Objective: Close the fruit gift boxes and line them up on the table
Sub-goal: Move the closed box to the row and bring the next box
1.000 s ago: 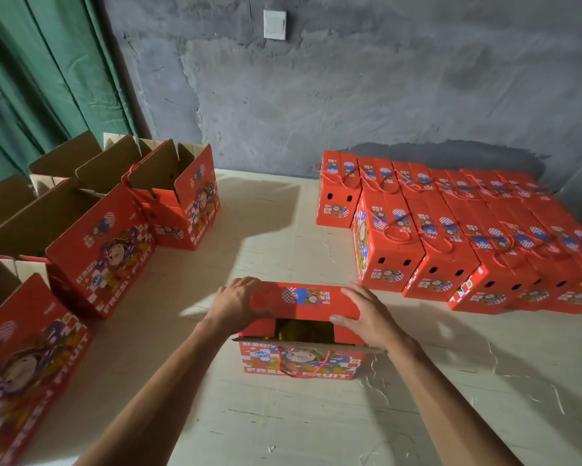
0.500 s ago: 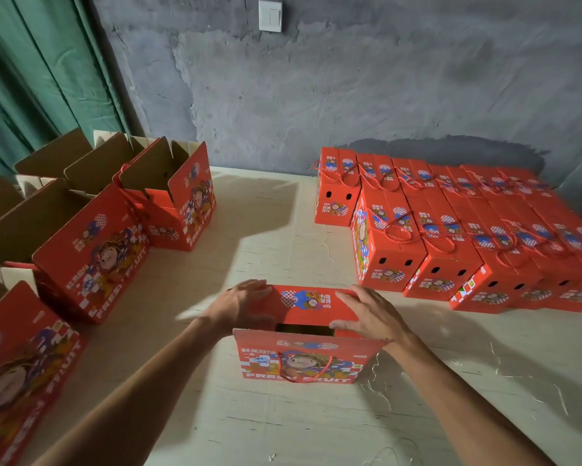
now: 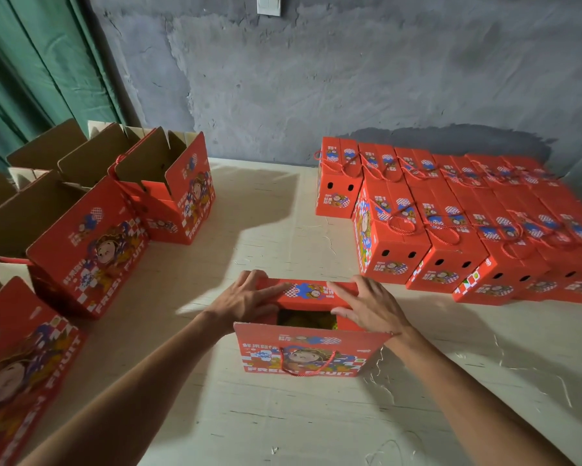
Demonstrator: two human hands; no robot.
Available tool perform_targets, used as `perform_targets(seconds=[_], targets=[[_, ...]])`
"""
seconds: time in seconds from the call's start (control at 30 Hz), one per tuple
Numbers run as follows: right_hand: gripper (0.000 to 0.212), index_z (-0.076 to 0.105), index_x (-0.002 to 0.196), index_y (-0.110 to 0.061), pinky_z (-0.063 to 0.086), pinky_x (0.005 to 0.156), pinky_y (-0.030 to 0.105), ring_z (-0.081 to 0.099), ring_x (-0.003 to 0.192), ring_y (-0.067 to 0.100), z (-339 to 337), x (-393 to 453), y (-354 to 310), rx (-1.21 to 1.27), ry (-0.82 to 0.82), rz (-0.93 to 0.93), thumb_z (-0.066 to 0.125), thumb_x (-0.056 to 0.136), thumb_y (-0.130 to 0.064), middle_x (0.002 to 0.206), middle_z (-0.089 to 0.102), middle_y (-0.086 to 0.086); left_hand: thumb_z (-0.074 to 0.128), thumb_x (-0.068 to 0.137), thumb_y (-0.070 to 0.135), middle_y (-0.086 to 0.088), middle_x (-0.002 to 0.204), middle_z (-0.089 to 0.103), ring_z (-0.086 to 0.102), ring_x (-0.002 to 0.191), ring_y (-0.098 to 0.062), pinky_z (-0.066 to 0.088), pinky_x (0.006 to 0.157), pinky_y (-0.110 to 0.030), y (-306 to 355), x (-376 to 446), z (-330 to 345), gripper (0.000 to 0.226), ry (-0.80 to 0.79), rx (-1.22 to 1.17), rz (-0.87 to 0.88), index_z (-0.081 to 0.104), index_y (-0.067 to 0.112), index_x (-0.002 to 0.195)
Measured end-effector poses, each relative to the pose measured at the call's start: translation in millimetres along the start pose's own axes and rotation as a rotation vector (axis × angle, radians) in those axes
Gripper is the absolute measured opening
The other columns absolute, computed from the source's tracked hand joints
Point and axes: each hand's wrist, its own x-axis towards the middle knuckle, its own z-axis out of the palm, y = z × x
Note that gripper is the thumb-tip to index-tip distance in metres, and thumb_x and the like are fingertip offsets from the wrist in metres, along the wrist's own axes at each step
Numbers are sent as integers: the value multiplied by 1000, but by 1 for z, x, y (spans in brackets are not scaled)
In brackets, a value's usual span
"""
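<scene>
A red fruit gift box (image 3: 303, 356) stands in front of me on the table, its near side printed FRESH FRUIT with a red cord handle. The far top flap (image 3: 311, 294) is folded down; a gap behind the near flap still shows yellow-green fruit (image 3: 304, 320) inside. My left hand (image 3: 249, 301) lies flat on the left end of that flap, fingers straight. Resting on the right end is my right hand (image 3: 367, 307), fingers spread. Several closed boxes (image 3: 451, 227) stand in rows at the right. Several open boxes (image 3: 91, 240) stand at the left.
The pale table (image 3: 273, 223) has bare room between the two groups of boxes and in front of me. A grey wall runs along the back with a white switch (image 3: 268, 5); a green curtain (image 3: 40, 68) hangs at the left.
The near flap with the cord handle has come up from lying low to standing upright. Both hands have stayed pressing on the far flap.
</scene>
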Motion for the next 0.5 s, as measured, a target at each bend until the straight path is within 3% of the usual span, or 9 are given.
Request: perform_targets(seconds=[0.07,0.13,0.23,0.33,0.4,0.5], targets=[[68,36,158,-34,54,93,43,58,114,32,4,0,2,42,-169,44,47,98,-64,132,53,17,16,93,74,-9,140,36,40,125,-25,48,99,-48,-3,1,2,71,-56,39,9,7,48,158],[68,13,162,-40,36,116,42,37,142,29,8,0,3,53,-294,41,32,102,-65,159,32,10,14,96,70,-11,147,33,39,129,-29,47,104,-53,-4,3,4,69,-70,101,33,0,46,159],[66,-4,161,-44,15,127,44,8,158,23,8,2,2,76,-358,22,22,103,-65,172,2,-3,23,103,61,-11,164,22,29,145,-34,35,116,-55,-5,7,9,67,-98,174,42,1,38,162],[64,-7,160,-46,9,128,47,1,159,24,8,-1,0,130,-363,40,20,105,-63,172,-5,-5,24,104,60,-9,171,9,11,156,-33,15,127,-51,-5,7,10,71,-130,180,45,-1,29,164],[63,-3,161,-45,9,128,47,3,158,24,8,-5,-1,165,-332,51,22,106,-61,172,-1,-4,20,101,62,-9,171,6,6,158,-32,11,128,-49,-3,6,11,76,-123,183,47,-1,25,164],[60,15,163,-38,18,125,46,24,151,29,8,-5,-4,185,-246,26,33,108,-53,167,22,5,31,100,60,-11,171,4,1,158,-30,10,128,-49,-2,5,8,83,-131,40,37,1,16,164]])
